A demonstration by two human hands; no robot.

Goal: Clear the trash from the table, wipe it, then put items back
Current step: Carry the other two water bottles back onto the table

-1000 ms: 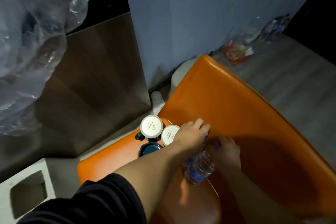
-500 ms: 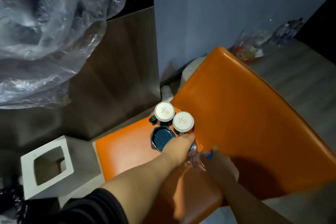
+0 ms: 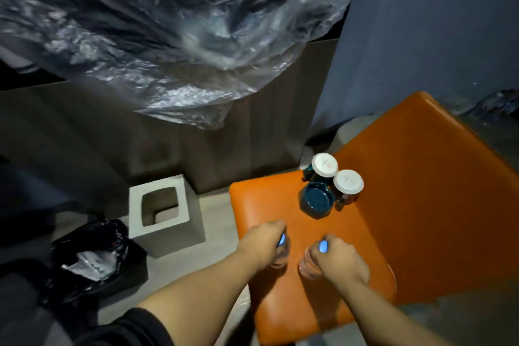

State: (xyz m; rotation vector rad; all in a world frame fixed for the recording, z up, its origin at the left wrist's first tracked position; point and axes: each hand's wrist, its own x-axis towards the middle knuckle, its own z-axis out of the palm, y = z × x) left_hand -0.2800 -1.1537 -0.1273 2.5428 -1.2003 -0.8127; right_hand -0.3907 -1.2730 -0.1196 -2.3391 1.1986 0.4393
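The left hand [image 3: 262,244] is closed round the neck of a small clear plastic bottle with a light-blue cap [image 3: 281,257]. The right hand [image 3: 341,264] grasps a second clear bottle of the same kind [image 3: 307,268] in the same way, with the fingers curled just below the cap. Both bottles stand upright over the front part of the orange padded chair seat [image 3: 379,233]. The picture is blurred there, so I cannot tell if their bases rest on the seat or hang just above it. Such bottles are probably light, with thin walls that dent when squeezed in the middle. The smooth plastic can also slip, and how much water is inside is not visible. For this reason the stiff neck under the cap seems the best place to hold, and a hold lower on the body should be gentle. At the back of the seat stand two upturned cups with white bases [image 3: 325,164] and a dark teal saucer [image 3: 316,199]. They look like ceramic, so they are heavier and fragile, and I think it is safer to lift them one by one. On the floor to the left of the seat are a grey square bin [image 3: 136,211] and a black trash bag [image 3: 70,284].
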